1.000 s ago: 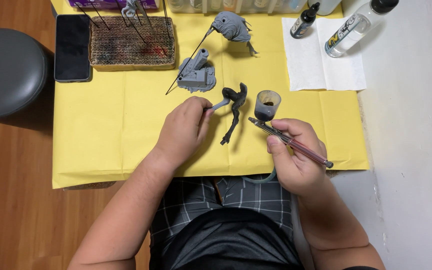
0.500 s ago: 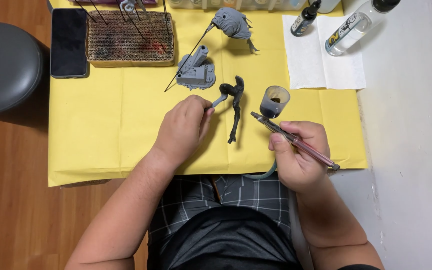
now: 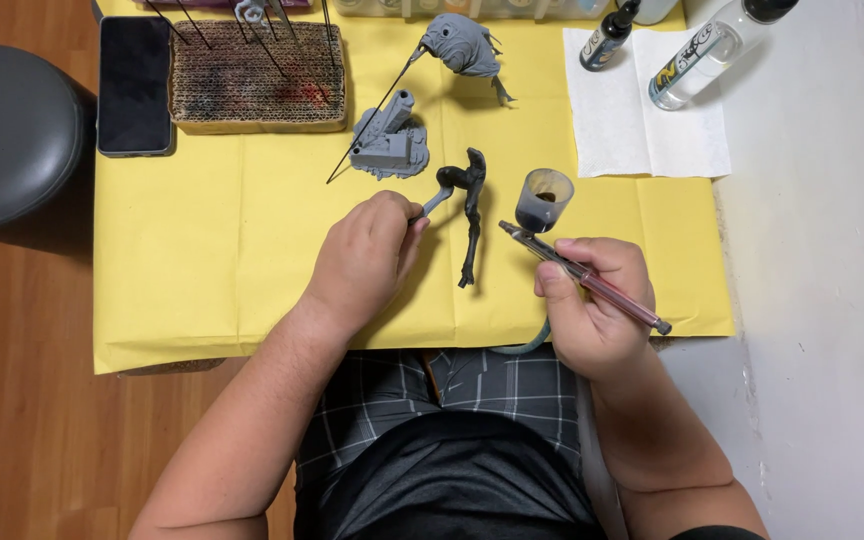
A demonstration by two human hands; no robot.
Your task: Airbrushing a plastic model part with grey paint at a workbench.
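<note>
- The left hand (image 3: 367, 262) is closed around a thin grey stick (image 3: 434, 203). A dark, long model piece (image 3: 470, 210) sits on the end of that stick, up over the yellow paper (image 3: 202, 260).
- The right hand (image 3: 597, 305) is closed around a spray pen (image 3: 582, 277). Its tip points at the dark model piece, just beside it.
- A small round cup (image 3: 544, 199) sits on top of the spray pen. There is a bit of dark paint inside the cup.
- A white paper towel (image 3: 642, 130) lies at the back right of the surface. A small dark bottle (image 3: 609, 38) and a clear bottle (image 3: 707, 52) lie on it. The clear bottle looks full of see-through liquid.
- A grey model base (image 3: 390, 150) and a round grey model part (image 3: 460, 44) on a wire sit behind the hands.
- A brown block (image 3: 252, 90) with thin sticks poked in it is at the back left, next to a black phone (image 3: 134, 85).
</note>
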